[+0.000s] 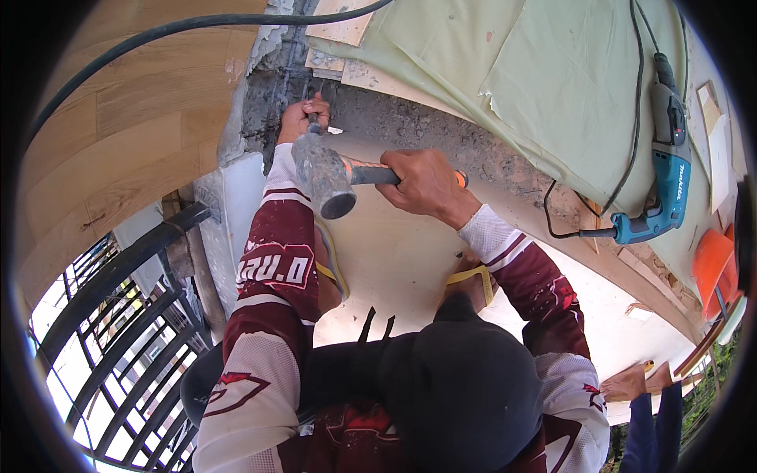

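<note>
Hammer [327, 175] lies crosswise, head pointing left.

The person wears a dark red long-sleeved jersey [272, 268] with white stripes, white mesh-like panels and cuffs, white lettering on the left sleeve, and black trousers.

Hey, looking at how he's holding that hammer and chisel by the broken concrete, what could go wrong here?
1. The left hand grips the chisel right under the hammer; a glancing blow could hit the fingers.
2. Both hands are bare, the right hand too, so chips from the broken concrete could cut them.
3. The railing and open drop are close on the left; a slip could be serious.
</note>
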Available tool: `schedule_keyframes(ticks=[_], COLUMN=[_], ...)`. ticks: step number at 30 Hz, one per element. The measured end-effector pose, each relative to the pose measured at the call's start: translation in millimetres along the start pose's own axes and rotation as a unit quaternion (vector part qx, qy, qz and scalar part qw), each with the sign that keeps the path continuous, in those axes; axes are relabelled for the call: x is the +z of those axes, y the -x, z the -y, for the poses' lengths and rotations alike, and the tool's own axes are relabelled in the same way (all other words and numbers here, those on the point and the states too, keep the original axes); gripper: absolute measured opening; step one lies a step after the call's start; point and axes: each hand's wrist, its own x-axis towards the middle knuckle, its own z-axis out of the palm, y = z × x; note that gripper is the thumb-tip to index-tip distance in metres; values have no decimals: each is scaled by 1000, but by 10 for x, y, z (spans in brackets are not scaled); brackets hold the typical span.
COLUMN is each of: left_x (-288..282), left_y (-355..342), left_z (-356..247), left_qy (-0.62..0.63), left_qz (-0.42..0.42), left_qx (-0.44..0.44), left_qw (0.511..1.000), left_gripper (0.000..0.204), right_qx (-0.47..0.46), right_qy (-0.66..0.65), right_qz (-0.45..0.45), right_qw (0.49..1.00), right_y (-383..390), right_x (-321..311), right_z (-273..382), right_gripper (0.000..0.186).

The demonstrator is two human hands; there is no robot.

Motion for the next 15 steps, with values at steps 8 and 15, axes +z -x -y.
schedule_keyframes(ticks=[8, 15], left_x=[-95, -35], left_y=[-190, -259], left_z=[57, 132], left_qy=[-35, -57], left_qz=[38, -26], left_qx=[18, 71], left_qw=[998, 996], left_gripper=[25, 26], right_qx=[25, -182], right_qy=[94, -22], right_qz=[57, -50], right_qw=[994, 982], right_y=[-171, 112], right_x=[-63, -35], right_z=[-249, -245], right_gripper=[21, 18])
